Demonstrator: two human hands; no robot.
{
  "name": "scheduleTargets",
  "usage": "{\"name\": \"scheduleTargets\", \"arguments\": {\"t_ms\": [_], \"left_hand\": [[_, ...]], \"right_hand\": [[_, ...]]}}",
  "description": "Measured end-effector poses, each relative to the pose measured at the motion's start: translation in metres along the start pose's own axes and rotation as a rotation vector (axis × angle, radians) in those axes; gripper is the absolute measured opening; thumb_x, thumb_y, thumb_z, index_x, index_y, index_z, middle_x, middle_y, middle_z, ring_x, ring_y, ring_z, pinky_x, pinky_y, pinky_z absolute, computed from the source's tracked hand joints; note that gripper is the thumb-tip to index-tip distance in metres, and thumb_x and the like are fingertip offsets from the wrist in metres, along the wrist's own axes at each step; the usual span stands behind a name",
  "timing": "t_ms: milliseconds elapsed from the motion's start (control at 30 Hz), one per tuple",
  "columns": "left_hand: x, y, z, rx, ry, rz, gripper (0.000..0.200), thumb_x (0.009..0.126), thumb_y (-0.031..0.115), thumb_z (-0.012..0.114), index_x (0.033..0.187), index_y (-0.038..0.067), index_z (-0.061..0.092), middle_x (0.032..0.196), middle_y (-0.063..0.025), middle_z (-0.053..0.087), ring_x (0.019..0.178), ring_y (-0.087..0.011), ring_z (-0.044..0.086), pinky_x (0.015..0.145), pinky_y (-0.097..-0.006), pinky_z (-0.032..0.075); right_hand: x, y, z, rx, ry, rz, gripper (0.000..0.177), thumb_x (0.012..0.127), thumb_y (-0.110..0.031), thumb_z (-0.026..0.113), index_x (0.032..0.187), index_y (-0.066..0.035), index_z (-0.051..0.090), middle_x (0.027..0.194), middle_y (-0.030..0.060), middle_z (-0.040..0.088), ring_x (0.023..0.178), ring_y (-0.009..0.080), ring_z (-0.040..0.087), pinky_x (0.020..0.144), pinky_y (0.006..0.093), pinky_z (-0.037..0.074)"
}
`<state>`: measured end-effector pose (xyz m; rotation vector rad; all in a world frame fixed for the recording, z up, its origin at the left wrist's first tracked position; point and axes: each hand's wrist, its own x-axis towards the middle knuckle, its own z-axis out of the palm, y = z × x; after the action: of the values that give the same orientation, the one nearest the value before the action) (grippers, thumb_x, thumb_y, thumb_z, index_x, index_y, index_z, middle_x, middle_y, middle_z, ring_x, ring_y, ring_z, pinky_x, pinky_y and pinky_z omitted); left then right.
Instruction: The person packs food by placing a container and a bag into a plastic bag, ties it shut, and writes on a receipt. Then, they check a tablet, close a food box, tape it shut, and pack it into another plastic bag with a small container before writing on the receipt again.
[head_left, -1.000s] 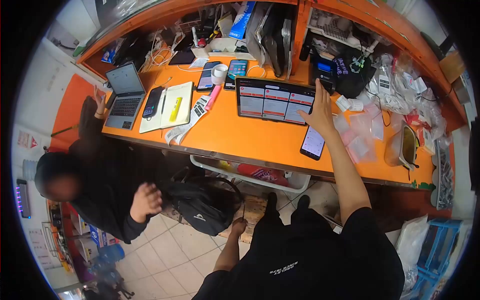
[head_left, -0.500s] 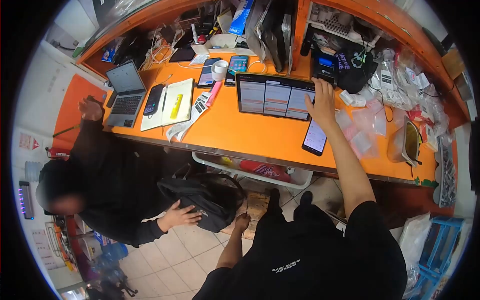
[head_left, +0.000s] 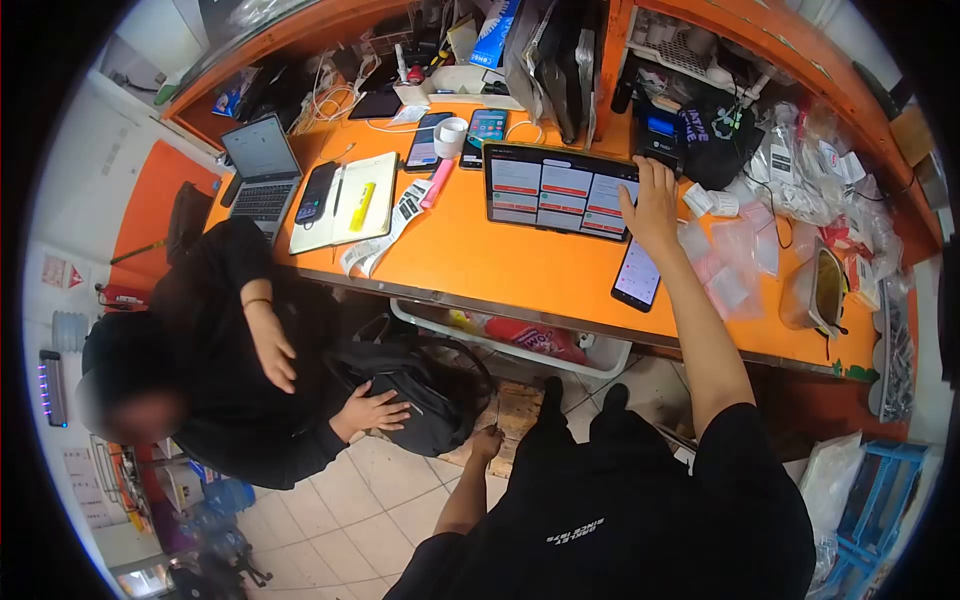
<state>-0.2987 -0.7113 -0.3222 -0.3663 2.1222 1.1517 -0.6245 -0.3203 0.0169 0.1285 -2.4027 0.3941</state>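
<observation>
Touching tablet point(head_left: 560, 190) at upper right corner, right hand point(head_left: 655, 212) spread; phone point(head_left: 637, 278) near worktop point(head_left: 470, 255) front edge; left hand point(head_left: 487, 442) grip unclear; shirt point(head_left: 640, 500) reads "OAKLEY".

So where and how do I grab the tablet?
Probably by its left edge, thumb in front, coming from the left: the tablet is wide and flat with that edge uncovered, while the right hand is at the other end.

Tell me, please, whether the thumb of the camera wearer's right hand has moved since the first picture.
Yes: judged against the tablet, the right hand's thumb has moved upward and toward its right edge.
</observation>
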Motion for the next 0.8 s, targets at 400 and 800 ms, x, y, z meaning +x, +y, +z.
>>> {"name": "scheduleTargets", "arguments": {"t_ms": [400,800], "left_hand": [[-0.001,-0.004,0.000,0.010,0.031,-0.010,0.032,0.084,0.031,0.050,0.087,0.001,0.062,0.079,-0.0170,0.066,0.080,-0.0315,0.063,0.072,-0.0396,0.047],[-0.001,0.172,0.013,-0.130,-0.584,0.243,0.034,0.095,0.033,0.046,0.093,0.004,0.062,0.071,-0.0012,0.058,0.064,-0.0126,0.056,0.060,-0.0267,0.045]], "right_hand": [[-0.003,0.000,-0.002,0.013,-0.014,-0.023,0.055,0.077,-0.020,0.064,0.124,0.002,0.043,0.121,0.0194,0.046,0.114,0.0352,0.040,0.098,0.0445,0.031],[0.062,-0.046,-0.230,0.415,0.642,0.033,0.065,0.079,-0.009,0.065,0.134,0.002,0.032,0.127,0.0199,0.046,0.117,0.0297,0.046,0.102,0.0398,0.032]]}}
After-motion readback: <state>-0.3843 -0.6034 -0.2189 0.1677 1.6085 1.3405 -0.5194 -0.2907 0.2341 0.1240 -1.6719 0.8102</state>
